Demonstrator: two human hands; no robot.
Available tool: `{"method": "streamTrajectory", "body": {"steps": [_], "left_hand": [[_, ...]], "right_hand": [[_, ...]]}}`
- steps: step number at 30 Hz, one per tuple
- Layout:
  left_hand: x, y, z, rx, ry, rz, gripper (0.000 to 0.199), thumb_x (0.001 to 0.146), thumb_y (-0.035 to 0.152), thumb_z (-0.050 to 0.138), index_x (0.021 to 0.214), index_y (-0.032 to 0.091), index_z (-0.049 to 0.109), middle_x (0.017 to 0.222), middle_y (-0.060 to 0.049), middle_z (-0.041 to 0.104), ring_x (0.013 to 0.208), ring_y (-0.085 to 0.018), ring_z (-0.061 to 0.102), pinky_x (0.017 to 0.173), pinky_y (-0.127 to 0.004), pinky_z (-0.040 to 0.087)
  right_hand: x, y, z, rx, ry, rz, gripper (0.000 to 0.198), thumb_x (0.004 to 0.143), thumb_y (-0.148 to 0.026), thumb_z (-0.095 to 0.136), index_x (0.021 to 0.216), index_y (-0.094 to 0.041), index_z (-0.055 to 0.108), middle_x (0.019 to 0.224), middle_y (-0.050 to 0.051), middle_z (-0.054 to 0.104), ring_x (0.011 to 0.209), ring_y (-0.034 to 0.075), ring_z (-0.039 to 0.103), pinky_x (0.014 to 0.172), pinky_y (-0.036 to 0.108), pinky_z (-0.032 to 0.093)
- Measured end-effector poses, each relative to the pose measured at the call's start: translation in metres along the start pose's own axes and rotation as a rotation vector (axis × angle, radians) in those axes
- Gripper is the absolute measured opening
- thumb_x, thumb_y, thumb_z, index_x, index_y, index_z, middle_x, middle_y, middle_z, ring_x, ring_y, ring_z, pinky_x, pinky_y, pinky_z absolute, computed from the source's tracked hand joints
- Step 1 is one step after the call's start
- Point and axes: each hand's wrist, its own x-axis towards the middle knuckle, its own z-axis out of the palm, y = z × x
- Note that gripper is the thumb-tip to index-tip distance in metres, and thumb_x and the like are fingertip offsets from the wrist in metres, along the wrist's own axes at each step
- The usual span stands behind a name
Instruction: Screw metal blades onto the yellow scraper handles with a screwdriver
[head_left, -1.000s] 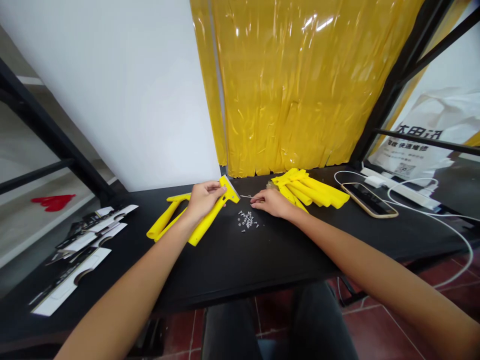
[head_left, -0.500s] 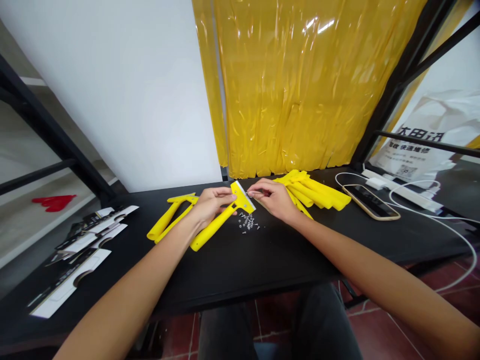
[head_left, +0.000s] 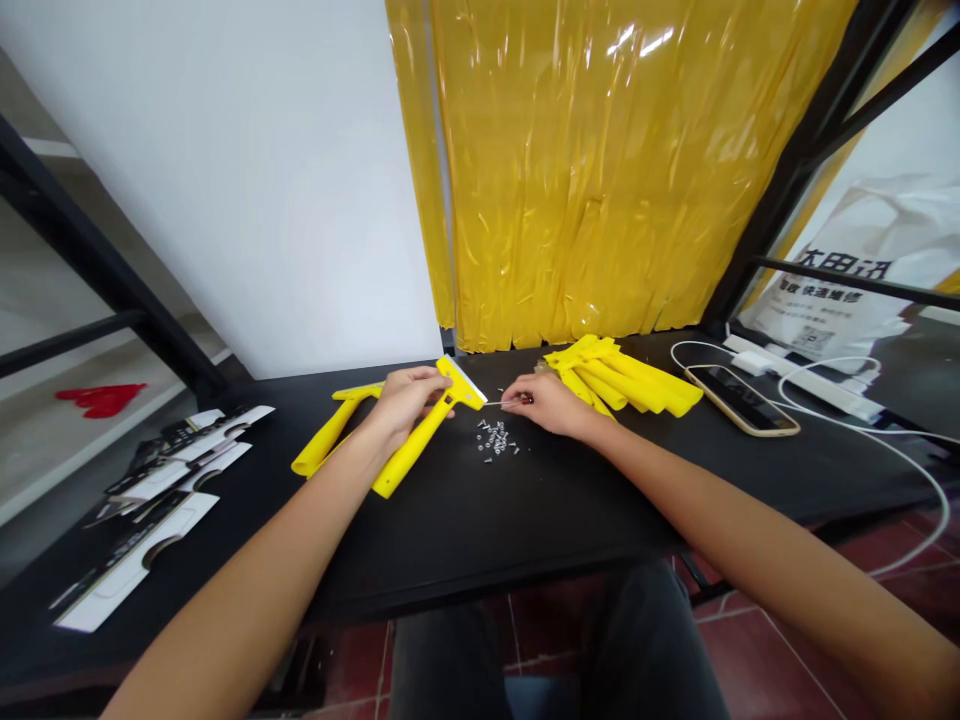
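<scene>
My left hand (head_left: 405, 405) is closed round the head end of a yellow scraper (head_left: 414, 448), whose handle slants down toward me. A pale metal blade edge runs along the far right side of its head. In my right hand (head_left: 553, 404) a thin screwdriver (head_left: 495, 403) is pinched, its slim shaft pointing left to the scraper's head; a dark reddish end shows between the fingers. Whether the tip touches the scraper I cannot tell. Just below lies a loose heap of small screws and nuts (head_left: 495, 440) on the black table (head_left: 480, 530).
More yellow scrapers (head_left: 322, 445) lie left of my left hand, partly behind the arm. Several yellow handles (head_left: 630, 380) are piled at the right, near a phone (head_left: 742, 400), white cables and a power strip (head_left: 825, 385). Printed cards (head_left: 142, 560) lie far left.
The scraper in my left hand has shifted slightly left and turned. My right hand now shows the screwdriver shaft pointing at the scraper, where before its fingers were at the blade side.
</scene>
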Motion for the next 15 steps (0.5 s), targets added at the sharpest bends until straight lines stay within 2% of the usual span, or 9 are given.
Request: {"method": "streamTrajectory", "body": {"steps": [5, 10, 15], "left_hand": [[0.005, -0.001, -0.005, -0.027, 0.036, -0.017, 0.014, 0.062, 0.015, 0.079, 0.070, 0.014, 0.068, 0.071, -0.009, 0.070, 0.064, -0.021, 0.067, 0.056, -0.037, 0.062], [0.004, -0.001, -0.003, 0.009, -0.005, -0.001, 0.012, 0.065, 0.017, 0.079, 0.069, 0.015, 0.068, 0.071, -0.009, 0.069, 0.065, -0.020, 0.066, 0.057, -0.036, 0.062], [0.001, 0.001, -0.003, 0.024, -0.057, 0.027, 0.011, 0.065, 0.018, 0.078, 0.067, 0.015, 0.068, 0.071, -0.008, 0.069, 0.066, -0.020, 0.066, 0.058, -0.035, 0.062]], "right_hand": [[-0.004, 0.006, -0.004, -0.016, -0.160, -0.024, 0.012, 0.088, -0.021, 0.065, 0.096, -0.018, 0.075, 0.092, 0.006, 0.069, 0.079, 0.015, 0.062, 0.070, 0.026, 0.045], [-0.006, -0.003, -0.011, 0.016, -0.231, -0.109, 0.017, 0.088, -0.027, 0.068, 0.101, -0.020, 0.077, 0.091, 0.005, 0.069, 0.077, 0.015, 0.063, 0.072, 0.026, 0.044], [-0.005, -0.007, -0.008, 0.014, -0.228, -0.069, 0.015, 0.087, -0.030, 0.070, 0.096, -0.020, 0.078, 0.088, 0.005, 0.071, 0.077, 0.016, 0.064, 0.070, 0.026, 0.045]]}}
